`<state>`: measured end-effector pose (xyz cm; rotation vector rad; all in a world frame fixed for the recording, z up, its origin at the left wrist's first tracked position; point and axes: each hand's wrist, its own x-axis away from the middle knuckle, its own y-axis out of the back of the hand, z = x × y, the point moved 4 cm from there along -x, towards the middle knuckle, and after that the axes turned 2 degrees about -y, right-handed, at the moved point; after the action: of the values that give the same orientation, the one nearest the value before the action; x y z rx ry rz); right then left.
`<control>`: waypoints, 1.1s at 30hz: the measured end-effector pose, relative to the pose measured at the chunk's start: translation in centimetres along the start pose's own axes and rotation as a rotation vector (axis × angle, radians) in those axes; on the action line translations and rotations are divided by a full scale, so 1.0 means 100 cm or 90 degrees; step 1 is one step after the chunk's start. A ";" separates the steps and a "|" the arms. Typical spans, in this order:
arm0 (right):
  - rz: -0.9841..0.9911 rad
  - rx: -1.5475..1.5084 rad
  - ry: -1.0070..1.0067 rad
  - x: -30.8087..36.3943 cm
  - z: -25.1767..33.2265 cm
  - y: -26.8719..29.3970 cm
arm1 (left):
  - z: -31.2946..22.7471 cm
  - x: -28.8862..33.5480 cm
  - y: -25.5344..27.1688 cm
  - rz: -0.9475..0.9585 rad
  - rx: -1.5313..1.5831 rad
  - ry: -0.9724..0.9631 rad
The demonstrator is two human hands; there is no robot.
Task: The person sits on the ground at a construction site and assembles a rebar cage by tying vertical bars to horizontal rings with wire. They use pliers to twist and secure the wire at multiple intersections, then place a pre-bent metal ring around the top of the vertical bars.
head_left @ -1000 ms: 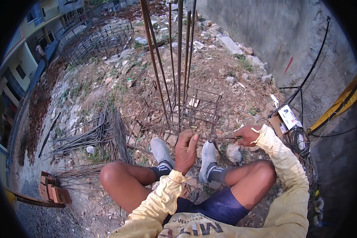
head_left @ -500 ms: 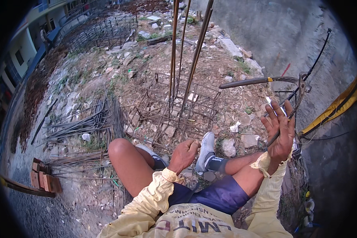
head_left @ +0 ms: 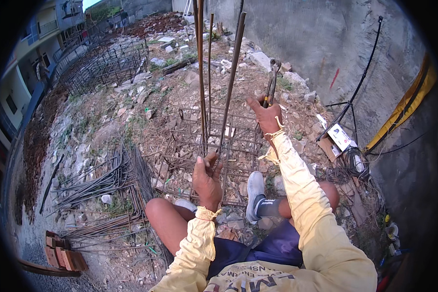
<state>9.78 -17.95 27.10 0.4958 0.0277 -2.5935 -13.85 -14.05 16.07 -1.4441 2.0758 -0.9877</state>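
Observation:
My right hand (head_left: 268, 118) is closed round the handles of long-handled pincers (head_left: 272, 82), their jaws pointing up and away from me. The pincers stand to the right of the tall upright rebars (head_left: 232, 73). Lower and to the left, my left hand (head_left: 208, 187) is raised with the thumb up and the fingers curled, close to the foot of those bars. Whatever the left fingers may pinch is too small to make out. Beneath and beyond both hands lies a flat rebar grid (head_left: 243, 132), from which the upright bars rise.
Bundles of cut bars (head_left: 102, 168) lie at the left, by stacked red bricks (head_left: 63, 253). A black stand (head_left: 348, 104), an opened white box (head_left: 339, 137) and yellow fabric (head_left: 406, 109) are along the grey wall (head_left: 306, 29). A rebar cage (head_left: 109, 65) stands far left.
My right hand has swung left and forward, going from spread fingers with the pincers hanging open to a closed grip on the handles. The left hand has risen toward the upright bars.

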 end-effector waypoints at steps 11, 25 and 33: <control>-0.140 0.121 0.210 -0.072 0.027 -0.109 | 0.051 -0.127 -0.047 0.217 -0.478 -0.100; -0.097 0.167 0.209 -0.145 0.008 -0.127 | 0.063 -0.132 -0.054 0.089 -0.393 -0.081; -0.104 0.156 0.184 -0.132 0.011 -0.113 | 0.060 -0.136 -0.047 0.201 -0.391 -0.102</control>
<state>14.75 -1.97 32.00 0.9922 -0.1601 -2.6748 -1.71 -4.24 14.95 -1.3274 2.4954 -0.1009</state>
